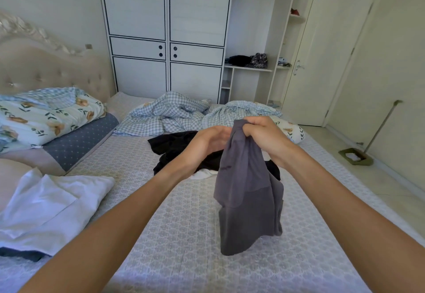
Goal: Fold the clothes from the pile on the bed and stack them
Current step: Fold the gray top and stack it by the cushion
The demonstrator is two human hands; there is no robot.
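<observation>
Grey cloth (249, 191) hangs from the right hand (262, 136), whose grip pinches its top edge above the bed (184, 235), while the left hand (207, 143) beside that grip looks loose and should catch the other corner.

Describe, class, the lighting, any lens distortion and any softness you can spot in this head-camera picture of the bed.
Head view: soft, even daylight with no hard shadows or glare; wide-angle bending shows in the wardrobe and door, whose straight edges lean and curve; both forearms stretch large toward the bottom corners; the grey garment held by the right hand is fairly sharp, the shelf items look soft.
</observation>
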